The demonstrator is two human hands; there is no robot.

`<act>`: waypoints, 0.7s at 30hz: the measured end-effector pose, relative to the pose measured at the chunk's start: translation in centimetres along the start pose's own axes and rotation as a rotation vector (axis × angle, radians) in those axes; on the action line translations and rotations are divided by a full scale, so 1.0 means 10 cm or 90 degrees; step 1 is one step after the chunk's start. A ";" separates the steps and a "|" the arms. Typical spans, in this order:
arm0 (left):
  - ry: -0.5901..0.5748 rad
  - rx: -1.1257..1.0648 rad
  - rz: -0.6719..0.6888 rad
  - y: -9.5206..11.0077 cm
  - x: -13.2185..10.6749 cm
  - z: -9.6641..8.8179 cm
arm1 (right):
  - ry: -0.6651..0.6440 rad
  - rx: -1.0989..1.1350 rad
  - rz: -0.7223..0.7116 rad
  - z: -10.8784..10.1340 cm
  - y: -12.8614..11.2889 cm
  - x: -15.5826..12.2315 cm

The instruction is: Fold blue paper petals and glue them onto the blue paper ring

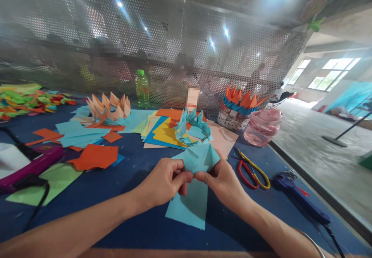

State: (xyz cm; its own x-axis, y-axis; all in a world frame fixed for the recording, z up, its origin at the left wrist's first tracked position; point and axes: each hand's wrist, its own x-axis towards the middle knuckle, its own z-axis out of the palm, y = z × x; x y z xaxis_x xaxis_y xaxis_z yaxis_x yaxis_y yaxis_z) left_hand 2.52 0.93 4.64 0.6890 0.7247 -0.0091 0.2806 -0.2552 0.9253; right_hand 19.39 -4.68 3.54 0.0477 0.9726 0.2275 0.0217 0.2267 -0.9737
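My left hand (164, 182) and my right hand (221, 176) pinch a folded piece of light blue paper (199, 158) from both sides, thumbs close together. Below them, a flat light blue sheet (188, 207) lies on the dark blue table (139, 227), partly under my hands. Just beyond the fold stands a ring of folded light blue paper units (193, 128), resting on a pile of coloured paper sheets (165, 134). Red and yellow handled scissors (251, 174) lie to the right of my right hand, apart from it.
A blue glue gun (299, 196) lies at the right, and a purple tool (29, 165) at the left. Loose orange and blue sheets, peach paper crowns (109, 107), a green bottle (142, 89) and a pink jar (263, 126) stand about. Seated people show behind perforated metal mesh (174, 37).
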 end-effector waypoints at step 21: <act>-0.010 -0.162 -0.049 -0.08 0.10 0.04 | -0.010 0.065 0.054 -0.04 0.06 0.05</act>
State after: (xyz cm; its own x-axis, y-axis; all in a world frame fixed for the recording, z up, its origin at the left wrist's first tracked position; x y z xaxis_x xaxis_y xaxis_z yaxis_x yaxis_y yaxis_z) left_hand 3.22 1.62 3.79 0.6831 0.7251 -0.0878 0.1573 -0.0286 0.9871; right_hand 19.78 -4.13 3.10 0.0290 0.9890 0.1447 -0.0842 0.1467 -0.9856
